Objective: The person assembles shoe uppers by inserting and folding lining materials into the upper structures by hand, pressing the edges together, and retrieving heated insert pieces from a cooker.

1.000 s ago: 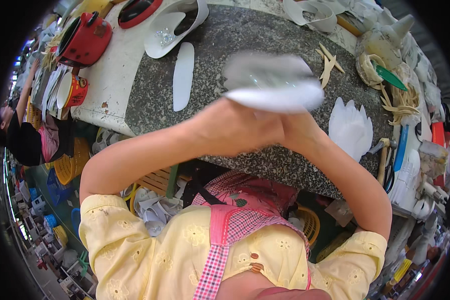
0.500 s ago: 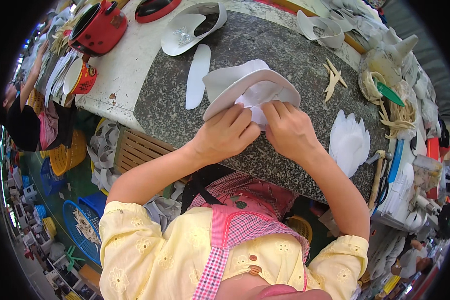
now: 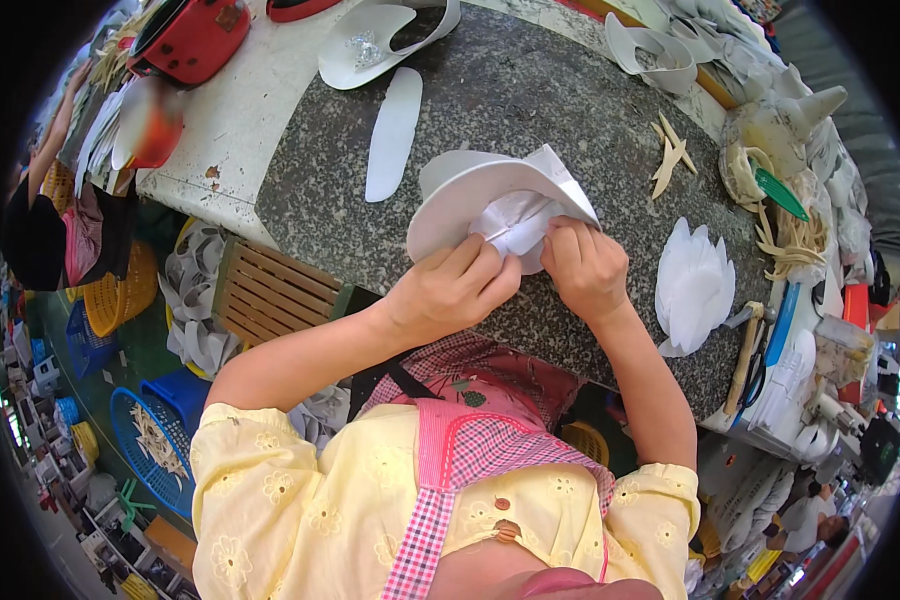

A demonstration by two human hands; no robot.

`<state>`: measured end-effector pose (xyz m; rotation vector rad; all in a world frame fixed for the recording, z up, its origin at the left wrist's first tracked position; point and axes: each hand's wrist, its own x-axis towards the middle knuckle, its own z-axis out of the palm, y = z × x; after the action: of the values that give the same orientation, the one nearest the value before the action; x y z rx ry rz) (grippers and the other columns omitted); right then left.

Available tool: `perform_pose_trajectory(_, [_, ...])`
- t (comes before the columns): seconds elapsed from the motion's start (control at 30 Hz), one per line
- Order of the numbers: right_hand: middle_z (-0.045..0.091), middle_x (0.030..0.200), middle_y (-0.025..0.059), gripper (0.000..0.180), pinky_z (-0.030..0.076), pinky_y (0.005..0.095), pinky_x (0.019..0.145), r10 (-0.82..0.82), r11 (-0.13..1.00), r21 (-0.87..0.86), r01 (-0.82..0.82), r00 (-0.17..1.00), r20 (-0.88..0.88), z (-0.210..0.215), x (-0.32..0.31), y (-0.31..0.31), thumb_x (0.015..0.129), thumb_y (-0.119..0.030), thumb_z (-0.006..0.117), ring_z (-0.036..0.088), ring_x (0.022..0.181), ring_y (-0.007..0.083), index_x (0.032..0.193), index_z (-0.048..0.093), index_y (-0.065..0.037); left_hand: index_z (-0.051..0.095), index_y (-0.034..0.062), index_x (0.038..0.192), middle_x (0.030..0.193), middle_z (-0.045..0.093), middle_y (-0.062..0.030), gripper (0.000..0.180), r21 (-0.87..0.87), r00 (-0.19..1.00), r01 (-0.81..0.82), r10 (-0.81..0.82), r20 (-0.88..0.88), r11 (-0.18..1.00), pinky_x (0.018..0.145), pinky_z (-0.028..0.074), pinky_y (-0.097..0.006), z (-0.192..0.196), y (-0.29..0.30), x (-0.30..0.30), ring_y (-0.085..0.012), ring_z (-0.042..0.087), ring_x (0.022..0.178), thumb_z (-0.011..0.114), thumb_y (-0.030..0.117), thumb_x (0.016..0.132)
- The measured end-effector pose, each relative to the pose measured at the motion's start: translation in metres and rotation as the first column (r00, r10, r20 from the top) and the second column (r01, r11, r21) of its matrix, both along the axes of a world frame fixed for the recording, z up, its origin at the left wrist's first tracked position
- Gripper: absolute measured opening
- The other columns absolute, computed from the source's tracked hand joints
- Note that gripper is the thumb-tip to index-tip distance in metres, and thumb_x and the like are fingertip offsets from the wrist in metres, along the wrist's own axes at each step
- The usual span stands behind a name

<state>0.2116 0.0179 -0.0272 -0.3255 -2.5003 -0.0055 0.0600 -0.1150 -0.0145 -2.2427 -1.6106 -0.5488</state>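
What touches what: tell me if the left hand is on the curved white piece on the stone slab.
Touching. The head view shows the left hand with its fingers pressed on the curved white piece, no gap visible.

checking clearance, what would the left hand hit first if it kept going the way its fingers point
The left hand points up and right, fingertips already on the crumpled white paper wad inside the curved white hat-shaped piece; beyond, probably that piece's wall, though depth is unclear.

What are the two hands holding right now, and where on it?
Both grip the white curved shoe-upper piece lying on the stone slab: left hand and right hand pinch the crumpled white paper stuffing at its near edge.
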Motion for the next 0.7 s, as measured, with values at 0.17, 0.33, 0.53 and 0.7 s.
perform_pose_trajectory(0.17, [0.057,0.071,0.0079,0.012,0.044,0.0311,0.048,-0.166,0.985,-0.04,0.169,0.983,0.082,-0.001,0.005,0.004,0.067,-0.001,0.061,0.056,0.055,0.0218,0.074,0.051,-0.003,0.056,0.0034,0.086,0.085,0.052,-0.0089,0.023,0.013,0.994,0.062,-0.061,-0.092,0.998,0.062,0.044,-0.028,-0.008,-0.011,-0.001,-0.0205,0.056,0.078,0.055,0.016,0.067])
perform_pose_trajectory(0.33, [0.059,0.073,0.0079,0.009,0.044,0.0282,0.049,0.098,0.995,0.015,-0.097,0.994,-0.057,0.003,0.006,-0.007,0.064,-0.003,0.06,0.055,0.056,0.0203,0.071,0.054,-0.003,0.058,0.0023,0.08,0.085,0.057,-0.0101,0.02,0.012,0.998,0.014,-0.013,-0.065,1.0,0.063,0.041,-0.027,-0.009,-0.013,-0.003,-0.0203,0.056,0.078,0.053,0.016,0.067])
perform_pose_trajectory(0.53, [0.061,0.077,0.0076,0.013,0.046,0.0278,0.051,0.075,0.997,-0.005,-0.076,0.997,-0.022,-0.001,0.011,-0.012,0.064,-0.003,0.061,0.057,0.06,0.0203,0.077,0.058,-0.003,0.058,0.0022,0.082,0.085,0.061,-0.0101,0.022,-0.022,0.992,0.016,-0.019,-0.127,1.0,0.063,0.039,-0.027,-0.008,-0.013,-0.004,-0.0196,0.056,0.079,0.053,0.017,0.067])
perform_pose_trajectory(0.7, [0.061,0.076,0.0072,0.015,0.047,0.0284,0.053,-0.074,0.978,-0.196,0.066,0.997,-0.035,-0.005,0.012,-0.014,0.064,-0.002,0.062,0.059,0.063,0.0205,0.079,0.059,-0.004,0.058,0.002,0.085,0.092,0.061,-0.0107,0.024,-0.101,0.986,0.008,-0.025,-0.164,0.995,0.062,0.039,-0.027,-0.004,-0.012,0.0,-0.0195,0.057,0.083,0.053,0.017,0.067])
